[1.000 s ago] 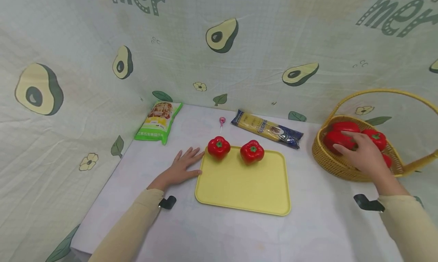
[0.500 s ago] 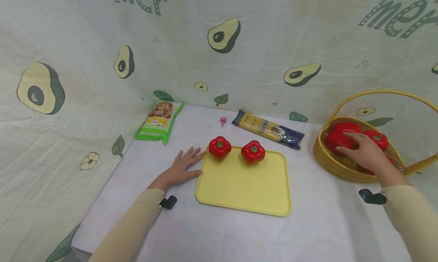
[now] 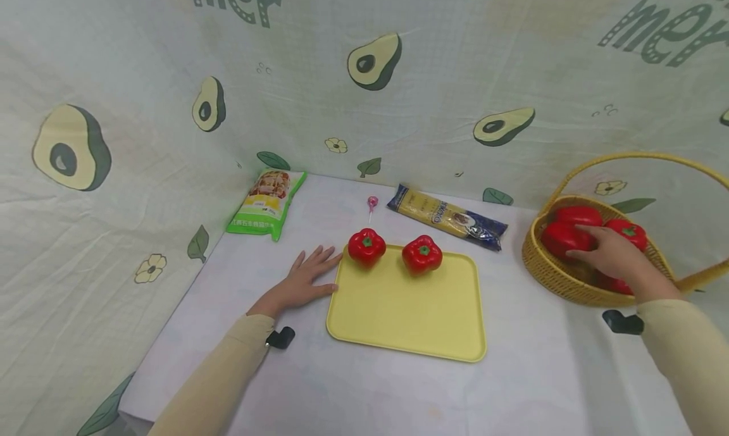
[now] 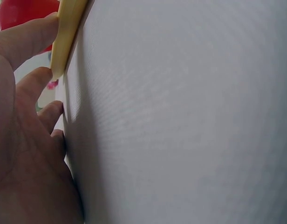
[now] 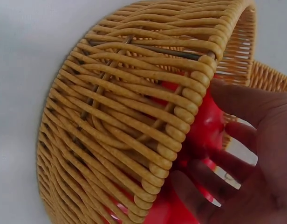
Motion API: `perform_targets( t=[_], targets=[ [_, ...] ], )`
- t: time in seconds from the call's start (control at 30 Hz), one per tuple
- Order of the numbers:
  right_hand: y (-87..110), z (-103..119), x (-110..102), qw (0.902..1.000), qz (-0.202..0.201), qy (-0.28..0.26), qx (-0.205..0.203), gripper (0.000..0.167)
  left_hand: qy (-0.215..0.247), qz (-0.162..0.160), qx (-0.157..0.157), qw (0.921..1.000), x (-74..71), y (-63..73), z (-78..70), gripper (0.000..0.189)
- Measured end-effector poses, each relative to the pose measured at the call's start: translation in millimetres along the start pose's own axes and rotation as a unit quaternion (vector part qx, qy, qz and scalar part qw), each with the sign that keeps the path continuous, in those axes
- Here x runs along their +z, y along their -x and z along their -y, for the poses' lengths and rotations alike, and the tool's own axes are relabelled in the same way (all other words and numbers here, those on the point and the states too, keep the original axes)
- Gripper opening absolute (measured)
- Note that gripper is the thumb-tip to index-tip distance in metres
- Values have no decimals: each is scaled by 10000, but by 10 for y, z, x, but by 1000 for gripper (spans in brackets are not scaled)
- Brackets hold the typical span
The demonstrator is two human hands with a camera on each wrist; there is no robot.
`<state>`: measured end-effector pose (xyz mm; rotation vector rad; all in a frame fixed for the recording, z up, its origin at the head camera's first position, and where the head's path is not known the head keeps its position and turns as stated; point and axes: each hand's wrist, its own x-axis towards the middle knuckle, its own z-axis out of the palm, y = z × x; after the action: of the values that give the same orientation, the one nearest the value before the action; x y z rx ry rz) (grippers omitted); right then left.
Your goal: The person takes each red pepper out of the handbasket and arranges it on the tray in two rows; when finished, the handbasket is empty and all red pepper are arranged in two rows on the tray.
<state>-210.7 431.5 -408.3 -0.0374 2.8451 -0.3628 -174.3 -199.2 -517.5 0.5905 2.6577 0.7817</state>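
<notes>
head view: right hand (image 3: 617,255) curled on a red pepper (image 3: 559,241) in the basket (image 3: 547,274)

i see the red pepper inside the basket, toward its left side, just ahead and to the left of the right hand, which is by far the nearer of the two hands. its shape is blocky and its stem is out of sight, so i can't settle on a long axis. the yellow tray (image 3: 407,309) lies on the tabletop (image 3: 524,385) between the hands, well to the left of the basket, whose rim stands between pepper and tray.

the right hand has its thumb on the pepper's near side and fingers on the far side; i judge it a grip, though how firm i can't tell. the left hand (image 3: 297,286) holds nothing: palm down, fingers spread, thumb touching the tray's left edge.
</notes>
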Motion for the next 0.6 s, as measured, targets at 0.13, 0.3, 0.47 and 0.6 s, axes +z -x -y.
perform_targets(
  t=[0.13,0.3,0.47,0.6],
  targets=[
    [-5,-15,16,10000,-40,50,-25,88,-45,-19,31,10000,3,-4,4,77],
    [-21,-32,28,10000,-3,20,96,87,-29,-30,42,10000,3,0,-1,77],
    [-22,-18,24,9995,210,-137,187,91,21,-17,32,10000,4,2,-10,77],
    [-10,7,26,9993,227,-173,225,92,26,-35,14,10000,9,2,-9,77]
  ],
)
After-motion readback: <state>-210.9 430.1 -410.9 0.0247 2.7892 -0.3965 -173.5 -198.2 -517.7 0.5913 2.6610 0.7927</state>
